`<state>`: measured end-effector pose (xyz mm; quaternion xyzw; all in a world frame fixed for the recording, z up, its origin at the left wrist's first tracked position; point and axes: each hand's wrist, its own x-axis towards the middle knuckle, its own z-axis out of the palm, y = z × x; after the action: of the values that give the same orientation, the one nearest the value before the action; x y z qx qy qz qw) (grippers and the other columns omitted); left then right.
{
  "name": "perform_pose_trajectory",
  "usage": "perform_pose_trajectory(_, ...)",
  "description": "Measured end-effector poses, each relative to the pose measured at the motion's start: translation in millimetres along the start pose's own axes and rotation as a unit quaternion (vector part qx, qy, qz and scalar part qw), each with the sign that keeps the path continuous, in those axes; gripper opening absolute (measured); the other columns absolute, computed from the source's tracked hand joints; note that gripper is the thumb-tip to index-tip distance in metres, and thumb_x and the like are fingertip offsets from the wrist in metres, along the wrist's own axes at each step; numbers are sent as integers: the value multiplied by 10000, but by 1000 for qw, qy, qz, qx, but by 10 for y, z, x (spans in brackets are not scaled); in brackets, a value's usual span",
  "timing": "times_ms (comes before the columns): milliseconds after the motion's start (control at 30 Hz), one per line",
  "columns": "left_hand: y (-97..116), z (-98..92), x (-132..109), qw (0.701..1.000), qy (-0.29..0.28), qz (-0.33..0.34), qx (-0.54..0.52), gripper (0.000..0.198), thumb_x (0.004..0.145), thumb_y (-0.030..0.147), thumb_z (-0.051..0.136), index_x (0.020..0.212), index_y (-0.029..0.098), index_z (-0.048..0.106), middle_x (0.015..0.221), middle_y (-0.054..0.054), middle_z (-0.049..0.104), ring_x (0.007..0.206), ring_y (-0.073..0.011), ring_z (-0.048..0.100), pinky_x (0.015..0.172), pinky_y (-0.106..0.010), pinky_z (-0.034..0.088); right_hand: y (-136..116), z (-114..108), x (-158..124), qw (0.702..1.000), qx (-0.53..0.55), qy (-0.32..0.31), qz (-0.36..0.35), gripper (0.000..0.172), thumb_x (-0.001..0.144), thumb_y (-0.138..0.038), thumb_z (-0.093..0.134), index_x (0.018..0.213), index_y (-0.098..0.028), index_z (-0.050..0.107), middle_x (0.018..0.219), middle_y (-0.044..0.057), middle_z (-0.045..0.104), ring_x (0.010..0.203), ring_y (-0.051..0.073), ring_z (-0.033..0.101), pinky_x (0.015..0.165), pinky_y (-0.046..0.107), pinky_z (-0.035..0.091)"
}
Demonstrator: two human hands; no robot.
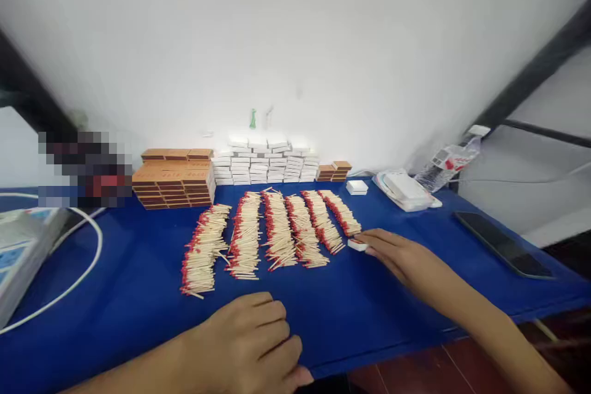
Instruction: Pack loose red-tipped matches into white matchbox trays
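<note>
Several rows of red-tipped matchsticks lie side by side on a blue table. My right hand reaches to the right end of the rows, its fingers stretched flat and their tips on a small white matchbox tray. My left hand rests near the table's front edge with its fingers curled under; whether anything is inside them is hidden. Behind the rows stand stacks of white box trays and stacks of brown box sleeves.
A lone white tray and a few brown sleeves sit at the back. At the right lie a white packet, a plastic bottle and a dark phone. A white cable and a box are at the left.
</note>
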<state>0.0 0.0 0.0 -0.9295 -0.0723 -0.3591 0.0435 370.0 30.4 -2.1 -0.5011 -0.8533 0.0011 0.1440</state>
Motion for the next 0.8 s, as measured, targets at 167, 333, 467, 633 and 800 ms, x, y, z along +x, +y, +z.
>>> perform_pose_trajectory(167,12,-19,-45,1000,-24,-4,6,362,1074,373,529,898,112,707,597,-11,544,551,-182,476,497,-366,366,93,-31,76,999,40,-20,15,441,1140,-413,326,1360,-264,677,1346,114,724,1208,283,720,1065,466,591)
perform_pose_trajectory(333,21,-15,-65,999,-40,-10,-2,439,1100,411,462,867,122,696,605,-17,540,559,-184,458,503,-372,345,113,-157,220,995,69,-68,2,405,1143,-419,328,1375,-300,637,1338,112,681,1131,264,728,974,415,603)
perform_pose_trajectory(467,24,-8,-62,998,-52,-17,2,444,1098,412,468,821,136,679,613,-13,527,566,-180,446,512,-366,336,155,-184,319,995,73,-59,15,373,1132,-460,377,1400,-323,598,1358,94,648,1150,261,713,1002,421,580)
perform_pose_trajectory(633,24,3,-67,998,-50,-23,7,448,1095,407,476,781,147,662,617,-8,519,570,-175,440,513,-360,332,230,-60,392,998,49,10,28,336,1114,-477,429,1309,-275,612,1295,110,675,1166,293,690,996,453,563)
perform_pose_trajectory(800,21,-2,-63,998,-55,-31,6,422,1088,400,504,781,154,658,616,-3,522,572,-170,444,514,-355,341,244,42,440,997,32,56,33,312,1114,-448,438,1290,-256,610,1289,123,677,1137,293,694,974,458,568)
